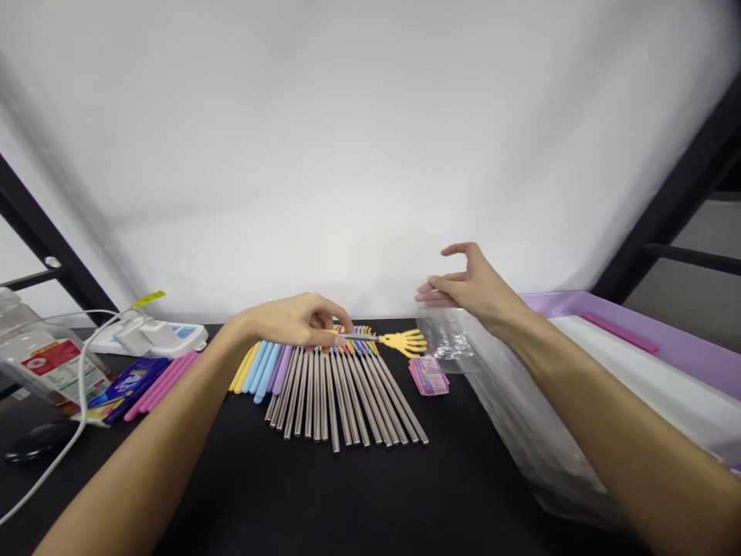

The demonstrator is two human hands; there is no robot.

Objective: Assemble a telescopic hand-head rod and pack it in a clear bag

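Note:
My left hand (312, 320) grips the metal shaft of a back scratcher (404, 340), whose yellow hand-shaped head points right. Under it lies a fanned row of metal back scratcher rods (347, 398) with coloured heads at the far end. My right hand (472, 289) is at the far end of a stack of clear plastic bags (509, 417). Its index finger is raised and bent, while the lower fingers and thumb close on the film of a clear plastic bag (445, 340). A small pile of pink and purple printed cards (429, 376) lies between the rods and the bags.
Yellow, blue and purple handles (263, 369) lie left of the rods, with pink handles (167, 386) further left. A power strip (179, 337), a blue packet (130, 386), a plastic jar (52, 363), a mouse (40, 442) and a white cable crowd the left. A purple bin (654, 336) stands right.

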